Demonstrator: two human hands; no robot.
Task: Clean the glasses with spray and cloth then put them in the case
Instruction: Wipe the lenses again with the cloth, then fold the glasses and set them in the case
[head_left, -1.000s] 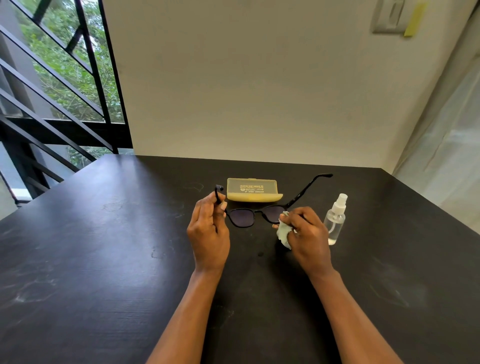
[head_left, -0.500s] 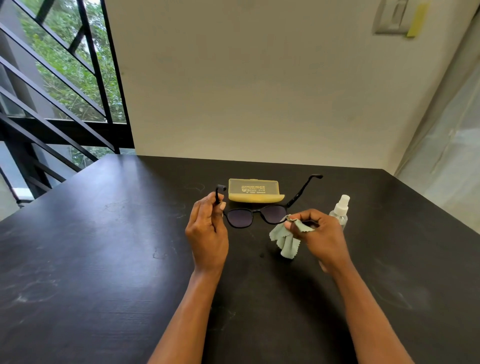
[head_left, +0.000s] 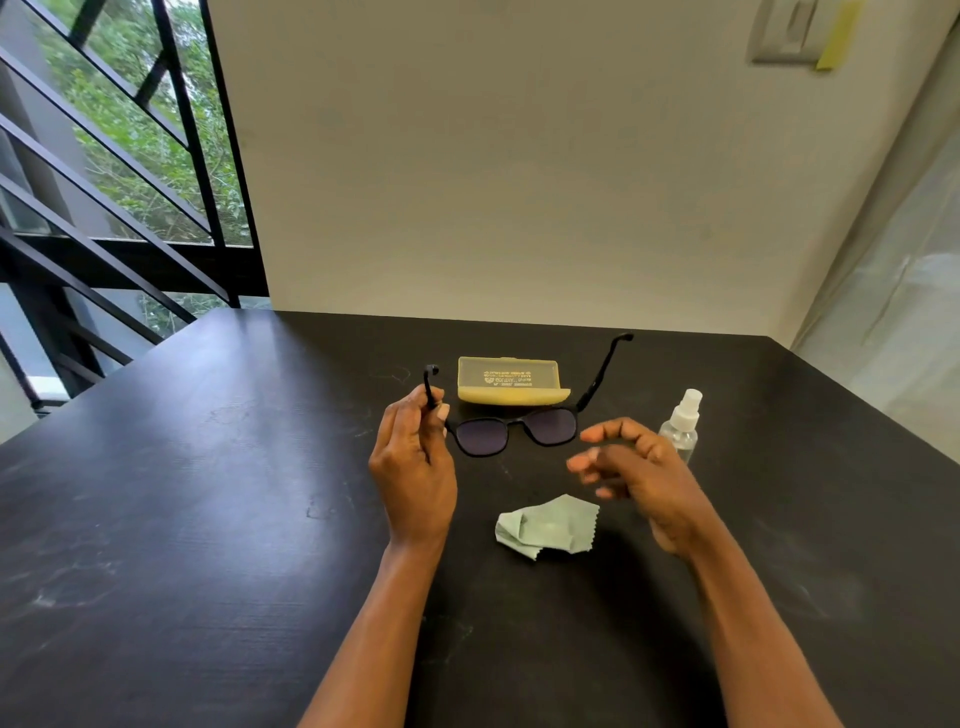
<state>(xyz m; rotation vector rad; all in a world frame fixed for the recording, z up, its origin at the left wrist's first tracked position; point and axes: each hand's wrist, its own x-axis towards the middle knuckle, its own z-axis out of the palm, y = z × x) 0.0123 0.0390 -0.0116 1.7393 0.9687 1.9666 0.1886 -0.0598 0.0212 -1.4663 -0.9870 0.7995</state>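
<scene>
- Head view, the only 1: the left hand (head_left: 413, 462) pinches 1 temple of the glasses (head_left: 514, 431), holding them lifted in front of the yellow case (head_left: 511, 382). With a single-temple grip, the frame could swing or twist at the hinge and slip.
- The right hand (head_left: 631, 467) hangs loosely curled and holds nothing, right of the glasses; a careless reach could smear the dark lenses.
- The cloth (head_left: 548, 527) lies crumpled on the table (head_left: 208, 493), nearer the person than the case.
- The spray bottle (head_left: 681, 426) stands upright right of the case, just behind the right hand; a bump could topple it.
- The case looks closed, so it probably needs opening 1-handed or after setting the glasses down.
</scene>
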